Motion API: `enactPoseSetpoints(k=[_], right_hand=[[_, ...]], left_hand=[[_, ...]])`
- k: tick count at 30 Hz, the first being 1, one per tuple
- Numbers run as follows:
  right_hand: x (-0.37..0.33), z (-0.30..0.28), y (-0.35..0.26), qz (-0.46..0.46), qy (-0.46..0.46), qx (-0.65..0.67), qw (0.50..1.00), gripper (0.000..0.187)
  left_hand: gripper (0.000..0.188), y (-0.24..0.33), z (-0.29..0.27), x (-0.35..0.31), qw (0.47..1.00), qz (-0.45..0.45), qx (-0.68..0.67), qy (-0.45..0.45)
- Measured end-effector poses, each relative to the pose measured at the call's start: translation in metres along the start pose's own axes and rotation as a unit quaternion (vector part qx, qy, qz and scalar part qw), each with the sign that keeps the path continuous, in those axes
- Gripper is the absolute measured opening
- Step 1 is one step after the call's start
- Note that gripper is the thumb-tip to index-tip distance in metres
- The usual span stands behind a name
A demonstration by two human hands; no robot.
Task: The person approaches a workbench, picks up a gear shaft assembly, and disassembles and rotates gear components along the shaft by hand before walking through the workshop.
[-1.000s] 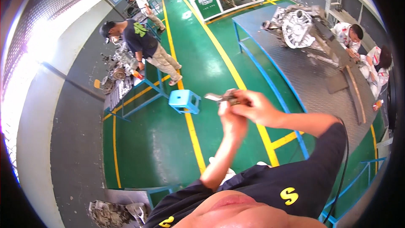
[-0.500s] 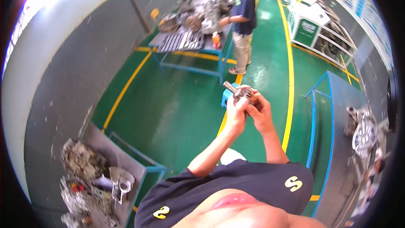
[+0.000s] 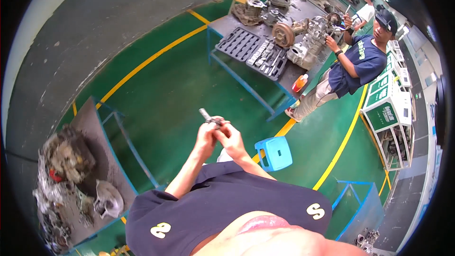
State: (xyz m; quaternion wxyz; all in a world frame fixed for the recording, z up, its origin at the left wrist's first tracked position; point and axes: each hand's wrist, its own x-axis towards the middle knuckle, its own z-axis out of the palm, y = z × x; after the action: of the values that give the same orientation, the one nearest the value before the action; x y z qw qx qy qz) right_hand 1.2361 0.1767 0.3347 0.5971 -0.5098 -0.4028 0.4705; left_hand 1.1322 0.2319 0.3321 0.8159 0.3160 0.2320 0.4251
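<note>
Over the green floor, in front of my chest, both my hands hold a metal gear shaft. Its bare rod end sticks up and to the left, while the toothed part is mostly covered by fingers. My left hand is closed round the shaft from the left. From the right, my right hand has its fingers wrapped on the geared end and touches the left one. A blue plastic stool stands on the floor to the right of my hands.
Ahead is a blue-framed workbench with a tool case, gearbox housing and bottle. A person in a cap works beside it. At left, another bench bears metal castings; a blue-framed table stands lower right.
My view has swung to the right, so the workbench, person and stool appear in different places. The gear shaft stays in both hands. The person beside the bench now has a raised hand.
</note>
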Motion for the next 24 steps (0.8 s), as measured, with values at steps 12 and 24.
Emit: enactPoseSetpoints(k=[12, 24], right_hand=[[0.372, 0.034, 0.011, 0.09, -0.006, 0.086, 0.992, 0.013], [0.755, 0.075, 0.011, 0.048, 0.032, 0.19, 0.98, 0.019]], left_hand=[[0.038, 0.112, -0.089, 0.335, 0.99, 0.005, -0.111, 0.088], [0.046, 0.28, -0.155, 0.695, 0.994, -0.062, -0.025, 0.085]])
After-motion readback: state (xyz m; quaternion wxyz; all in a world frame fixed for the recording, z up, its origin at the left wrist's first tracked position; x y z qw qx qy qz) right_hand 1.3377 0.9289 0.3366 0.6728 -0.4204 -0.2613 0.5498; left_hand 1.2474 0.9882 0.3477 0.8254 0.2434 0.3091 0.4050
